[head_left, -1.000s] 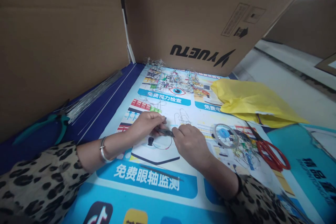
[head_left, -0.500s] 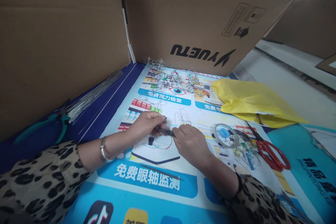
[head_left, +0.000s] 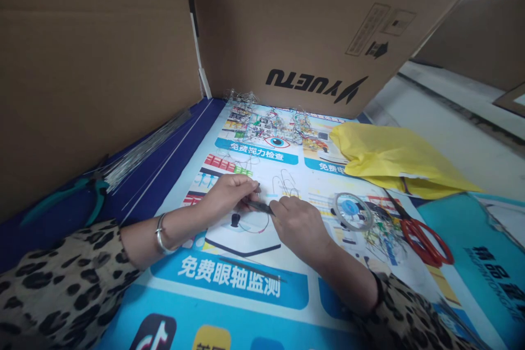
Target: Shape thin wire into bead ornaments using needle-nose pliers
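My left hand (head_left: 229, 192) and my right hand (head_left: 299, 224) meet over a printed blue and white poster (head_left: 246, 279) on the table. Both are closed in a pinch on a small dark stick-like piece (head_left: 259, 206) held between them. A thin wire loop (head_left: 256, 227) hangs from that piece onto the poster, beside a small black bead (head_left: 235, 220). A silver bangle (head_left: 161, 234) sits on my left wrist. Both sleeves are leopard print.
Bent wire pieces (head_left: 287, 183) lie just beyond my hands; a tangle of beaded wire (head_left: 273, 123) lies by the cardboard wall (head_left: 287, 27). Straight wires (head_left: 143, 150) and teal pliers (head_left: 88, 191) lie left. A yellow bag (head_left: 394, 158), tape roll (head_left: 353, 211) and red scissors (head_left: 426, 240) lie right.
My right hand has shifted slightly, its fingers working at the dark piece. My left hand holds still.
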### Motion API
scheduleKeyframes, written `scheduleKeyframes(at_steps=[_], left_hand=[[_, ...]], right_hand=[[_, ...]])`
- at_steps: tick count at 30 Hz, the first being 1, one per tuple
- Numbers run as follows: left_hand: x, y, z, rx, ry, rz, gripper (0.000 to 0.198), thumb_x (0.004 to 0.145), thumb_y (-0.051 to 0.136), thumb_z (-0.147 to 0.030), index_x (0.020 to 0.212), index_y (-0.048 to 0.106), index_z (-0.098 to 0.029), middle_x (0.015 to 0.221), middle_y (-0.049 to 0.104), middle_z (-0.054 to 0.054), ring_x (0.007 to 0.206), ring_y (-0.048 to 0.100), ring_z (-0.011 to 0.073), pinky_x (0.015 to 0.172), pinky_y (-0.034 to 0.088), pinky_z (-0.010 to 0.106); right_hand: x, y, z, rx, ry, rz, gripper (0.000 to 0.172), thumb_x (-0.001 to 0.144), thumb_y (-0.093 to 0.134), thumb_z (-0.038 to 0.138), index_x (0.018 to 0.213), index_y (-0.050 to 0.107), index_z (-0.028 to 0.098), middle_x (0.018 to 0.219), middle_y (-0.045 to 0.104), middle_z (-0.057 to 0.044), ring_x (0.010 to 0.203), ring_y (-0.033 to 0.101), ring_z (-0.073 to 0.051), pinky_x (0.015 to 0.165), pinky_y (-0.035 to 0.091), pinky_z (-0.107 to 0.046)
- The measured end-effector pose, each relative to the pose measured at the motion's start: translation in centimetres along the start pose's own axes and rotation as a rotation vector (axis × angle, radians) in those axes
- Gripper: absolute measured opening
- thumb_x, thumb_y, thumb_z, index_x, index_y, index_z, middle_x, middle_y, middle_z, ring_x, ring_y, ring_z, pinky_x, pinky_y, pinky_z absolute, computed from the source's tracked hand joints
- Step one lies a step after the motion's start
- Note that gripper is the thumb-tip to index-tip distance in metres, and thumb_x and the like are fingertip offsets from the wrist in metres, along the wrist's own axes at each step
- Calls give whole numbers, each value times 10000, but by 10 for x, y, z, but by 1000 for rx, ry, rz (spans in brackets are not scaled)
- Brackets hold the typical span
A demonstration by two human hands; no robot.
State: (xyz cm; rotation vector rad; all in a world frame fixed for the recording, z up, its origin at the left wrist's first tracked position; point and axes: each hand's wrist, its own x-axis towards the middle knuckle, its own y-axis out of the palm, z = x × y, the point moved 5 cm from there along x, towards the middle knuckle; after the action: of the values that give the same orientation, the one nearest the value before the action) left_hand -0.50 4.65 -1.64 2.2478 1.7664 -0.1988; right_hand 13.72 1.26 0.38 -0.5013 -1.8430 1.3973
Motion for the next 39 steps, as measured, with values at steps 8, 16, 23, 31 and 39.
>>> scheduleKeyframes(at_steps=[8, 16, 23, 31, 39], left_hand=[[-1, 0, -2, 19, 17, 9, 221, 790, 557, -338, 722, 604, -133, 657, 629, 19, 519, 565, 87, 519, 458, 217], [-3, 1, -4, 23, 20, -7, 221, 788, 561, -331, 727, 595, -121, 662, 633, 21, 497, 566, 85, 506, 462, 215], [-3, 1, -4, 47, 31, -8, 248, 789, 555, -356, 739, 592, -116, 675, 635, 27, 504, 567, 86, 499, 457, 210], [-4, 1, -5, 46, 40, -11, 242, 803, 541, -346, 744, 597, -118, 684, 637, 26, 524, 571, 85, 515, 466, 204], [-6, 2, -8, 85, 79, -1, 269, 807, 539, -359, 727, 609, -112, 677, 633, 28, 518, 563, 81, 511, 456, 199]], right_hand=[[0, 2, -1, 6, 14, 48, 82, 802, 506, 151, 749, 555, 191, 691, 567, -15, 657, 478, -158, 570, 251, -287], [1, 2, 0, -22, 16, 112, 77, 802, 503, 138, 777, 555, 189, 710, 574, -23, 657, 484, -165, 565, 238, -294], [0, 1, 0, -21, 29, 180, 115, 839, 452, 143, 807, 553, 188, 734, 580, -29, 666, 491, -163, 560, 224, -294], [2, 1, -1, 14, 59, 236, 120, 848, 443, 150, 810, 550, 188, 749, 591, -28, 674, 508, -162, 555, 218, -292], [4, -1, -3, 65, 89, 276, 128, 851, 437, 162, 809, 556, 187, 759, 610, -24, 678, 524, -149, 546, 219, -277]])
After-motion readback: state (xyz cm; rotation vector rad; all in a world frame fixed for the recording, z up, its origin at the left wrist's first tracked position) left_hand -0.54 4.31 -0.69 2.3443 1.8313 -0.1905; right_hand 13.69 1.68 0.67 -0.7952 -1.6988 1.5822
